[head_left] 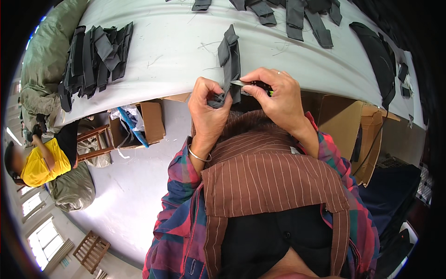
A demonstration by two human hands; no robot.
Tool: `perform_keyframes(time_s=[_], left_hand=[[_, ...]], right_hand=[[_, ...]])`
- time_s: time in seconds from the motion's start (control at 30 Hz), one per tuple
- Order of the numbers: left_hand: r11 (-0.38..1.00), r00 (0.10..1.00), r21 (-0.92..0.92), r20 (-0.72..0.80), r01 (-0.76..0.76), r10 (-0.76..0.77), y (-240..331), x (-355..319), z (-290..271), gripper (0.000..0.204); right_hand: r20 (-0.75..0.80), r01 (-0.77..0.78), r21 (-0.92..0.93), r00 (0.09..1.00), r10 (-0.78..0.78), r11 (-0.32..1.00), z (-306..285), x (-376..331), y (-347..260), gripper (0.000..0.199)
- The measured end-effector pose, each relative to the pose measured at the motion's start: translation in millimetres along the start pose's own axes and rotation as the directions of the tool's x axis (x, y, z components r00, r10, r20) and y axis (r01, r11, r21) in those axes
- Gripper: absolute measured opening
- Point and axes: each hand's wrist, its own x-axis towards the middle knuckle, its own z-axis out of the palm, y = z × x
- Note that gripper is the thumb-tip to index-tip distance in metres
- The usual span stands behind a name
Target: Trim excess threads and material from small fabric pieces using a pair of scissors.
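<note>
Grey fabric strip (232,63) | left hand (207,108) clamped on near end | right hand (280,97) gripping pointed tool (261,85)

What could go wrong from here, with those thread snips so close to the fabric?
1. The thread snips in the right hand point toward the left hand, so a slip might nick its fingers.
2. The metal tip sits right at the dark grey fabric strip, so a stray cut could damage the cloth.
3. Loose threads lie on the white table cover near the strip and might cling to it.
</note>
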Motion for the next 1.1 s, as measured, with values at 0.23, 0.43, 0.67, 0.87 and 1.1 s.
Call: perform_keyframes(time_s=[0.23,0.43,0.67,0.87,1.1], left_hand=[[0.935,0.96,0.224,0.015,-0.276,0.28,4,6,-8,0.031],[0.925,0.945,0.219,-0.033,-0.311,0.325,3,9,-7,0.032],[0.9,0.926,0.251,-0.036,-0.355,0.376,2,5,-9,0.034],[0.872,0.896,0.261,-0.05,-0.415,0.441,-2,1,-5,0.034],[0.816,0.876,0.387,-0.039,-0.43,0.48,-5,-4,-6,0.032]], right_hand=[[0.041,-0.277,0.243,0.96,0.276,0.93,-1,-2,1,0.017],[0.14,-0.195,0.232,0.976,0.166,0.953,-9,4,-10,0.019],[0.182,-0.073,-0.071,0.98,0.085,0.995,-10,2,-19,0.017],[0.065,-0.165,-0.04,0.984,0.168,0.985,3,-5,-20,0.013],[0.017,-0.259,0.066,0.966,0.258,0.964,0,-1,-24,0.014]])
